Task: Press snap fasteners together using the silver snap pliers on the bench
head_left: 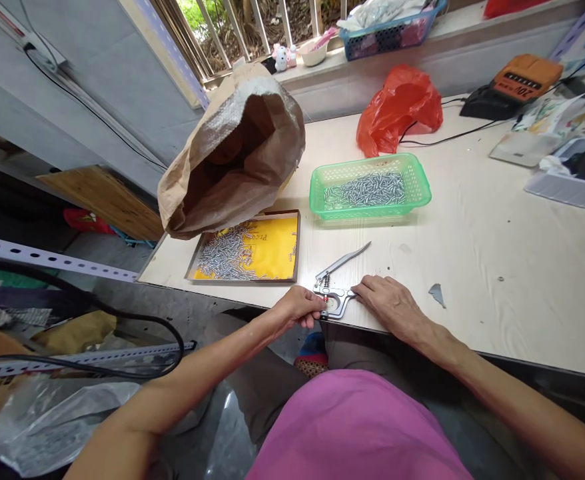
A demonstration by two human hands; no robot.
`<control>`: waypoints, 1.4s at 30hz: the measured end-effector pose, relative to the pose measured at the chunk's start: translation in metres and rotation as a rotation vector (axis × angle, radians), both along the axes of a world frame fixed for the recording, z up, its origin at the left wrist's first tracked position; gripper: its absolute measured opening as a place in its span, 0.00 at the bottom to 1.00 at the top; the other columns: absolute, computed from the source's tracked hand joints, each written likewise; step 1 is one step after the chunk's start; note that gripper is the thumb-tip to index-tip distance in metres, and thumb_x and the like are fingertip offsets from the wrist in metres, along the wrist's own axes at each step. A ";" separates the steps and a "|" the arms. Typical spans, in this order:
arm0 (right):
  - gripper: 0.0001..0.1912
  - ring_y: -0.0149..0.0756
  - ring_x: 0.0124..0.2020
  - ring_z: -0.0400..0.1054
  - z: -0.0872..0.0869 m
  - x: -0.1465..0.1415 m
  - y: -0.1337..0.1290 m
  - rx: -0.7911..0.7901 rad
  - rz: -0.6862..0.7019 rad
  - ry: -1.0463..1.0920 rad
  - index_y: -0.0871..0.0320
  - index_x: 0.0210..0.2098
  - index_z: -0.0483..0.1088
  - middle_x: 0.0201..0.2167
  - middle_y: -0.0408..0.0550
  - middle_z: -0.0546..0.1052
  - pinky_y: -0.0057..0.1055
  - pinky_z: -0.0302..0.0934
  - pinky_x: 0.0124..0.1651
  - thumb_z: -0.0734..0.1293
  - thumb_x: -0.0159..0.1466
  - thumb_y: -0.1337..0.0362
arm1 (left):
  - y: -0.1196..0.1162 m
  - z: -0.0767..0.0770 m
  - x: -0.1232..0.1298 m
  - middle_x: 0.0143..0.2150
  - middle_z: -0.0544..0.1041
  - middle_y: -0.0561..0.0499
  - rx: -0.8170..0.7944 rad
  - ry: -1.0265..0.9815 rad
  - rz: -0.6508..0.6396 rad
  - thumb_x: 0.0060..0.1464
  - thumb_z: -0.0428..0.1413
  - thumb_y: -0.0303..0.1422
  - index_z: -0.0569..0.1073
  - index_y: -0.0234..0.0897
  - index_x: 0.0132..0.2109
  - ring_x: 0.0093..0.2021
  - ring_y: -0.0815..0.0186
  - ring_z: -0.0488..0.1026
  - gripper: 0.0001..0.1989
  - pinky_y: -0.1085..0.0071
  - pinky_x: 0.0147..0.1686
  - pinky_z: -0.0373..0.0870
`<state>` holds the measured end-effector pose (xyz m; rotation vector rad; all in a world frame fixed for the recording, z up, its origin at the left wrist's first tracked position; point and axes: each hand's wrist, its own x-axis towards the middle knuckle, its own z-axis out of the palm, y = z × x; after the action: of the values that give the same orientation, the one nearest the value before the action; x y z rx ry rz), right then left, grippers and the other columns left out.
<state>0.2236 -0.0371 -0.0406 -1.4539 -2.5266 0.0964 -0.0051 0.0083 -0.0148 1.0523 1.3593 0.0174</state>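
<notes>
Hand-press pliers [341, 303] of silver metal, with a C-shaped frame, a spring and a long lever [345, 260] raised away from it, are at the table's front edge. My left hand [300, 307] is pinched closed at the jaw of the pliers; what lies between its fingertips is too small to make out. A small red bit shows at the jaw. My right hand [387, 300] rests on the table edge, its fingers closed over the right end of the pliers' frame. The lower handle is hidden under it.
A shallow tray [298, 247] with a yellow bottom holds small metal pieces, as does a green basket [372, 212]. An open brown paper bag [252, 167] leans over the tray. Behind lie a red plastic bag [400, 107] and an orange battery [527, 77] on a charger.
</notes>
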 end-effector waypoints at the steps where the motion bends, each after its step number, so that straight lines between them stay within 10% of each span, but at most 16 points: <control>1: 0.13 0.36 0.35 0.64 0.002 0.000 0.000 -0.012 0.002 -0.004 0.57 0.42 0.70 0.34 0.49 0.72 0.33 0.51 0.37 0.55 0.68 0.68 | 0.000 -0.001 -0.001 0.18 0.70 0.56 -0.010 -0.001 -0.005 0.43 0.64 0.43 0.71 0.31 0.28 0.12 0.77 0.64 0.18 0.80 0.11 0.50; 7: 0.14 0.38 0.39 0.65 0.020 0.008 0.010 -0.129 0.030 0.071 0.56 0.46 0.70 0.42 0.52 0.72 0.33 0.56 0.39 0.58 0.67 0.58 | -0.003 -0.003 -0.002 0.18 0.70 0.56 -0.025 -0.018 0.021 0.44 0.63 0.42 0.71 0.31 0.28 0.12 0.76 0.65 0.17 0.80 0.10 0.51; 14: 0.52 0.63 0.64 0.43 0.013 0.030 0.053 -0.101 0.107 -0.080 0.59 0.63 0.54 0.63 0.65 0.56 0.58 0.47 0.56 0.66 0.48 0.35 | -0.005 0.005 0.002 0.17 0.69 0.58 -0.046 -0.038 0.084 0.43 0.65 0.42 0.71 0.31 0.28 0.12 0.77 0.64 0.17 0.81 0.11 0.53; 30: 0.32 0.50 0.44 0.63 0.025 0.021 0.050 -0.126 0.070 -0.122 0.60 0.48 0.68 0.43 0.57 0.71 0.48 0.53 0.48 0.71 0.51 0.46 | -0.009 0.006 0.003 0.18 0.68 0.58 -0.029 0.030 0.106 0.46 0.63 0.40 0.72 0.31 0.29 0.12 0.77 0.61 0.14 0.78 0.12 0.52; 34: 0.26 0.46 0.41 0.63 0.027 0.018 0.042 -0.130 0.051 -0.120 0.61 0.44 0.69 0.40 0.55 0.71 0.40 0.55 0.43 0.71 0.54 0.50 | -0.019 0.011 0.007 0.21 0.70 0.54 0.403 0.253 -0.046 0.52 0.57 0.40 0.72 0.33 0.27 0.18 0.73 0.65 0.14 0.75 0.20 0.59; 38: 0.25 0.45 0.42 0.63 0.027 0.016 0.037 -0.114 0.043 -0.127 0.62 0.46 0.68 0.40 0.55 0.71 0.38 0.56 0.44 0.71 0.55 0.54 | -0.022 0.013 0.027 0.44 0.75 0.46 1.050 0.309 -0.312 0.53 0.58 0.37 0.74 0.36 0.44 0.45 0.61 0.70 0.13 0.67 0.44 0.67; 42: 0.26 0.44 0.42 0.63 0.024 0.015 0.035 -0.092 0.036 -0.119 0.62 0.49 0.67 0.41 0.55 0.71 0.38 0.57 0.44 0.71 0.56 0.54 | -0.006 0.008 0.053 0.58 0.66 0.42 1.216 0.251 -0.624 0.51 0.61 0.35 0.64 0.35 0.57 0.58 0.55 0.60 0.27 0.59 0.56 0.60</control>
<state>0.2389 -0.0021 -0.0170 -1.4894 -2.6770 0.1380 0.0475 0.0025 -0.0072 2.5362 1.1282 0.2844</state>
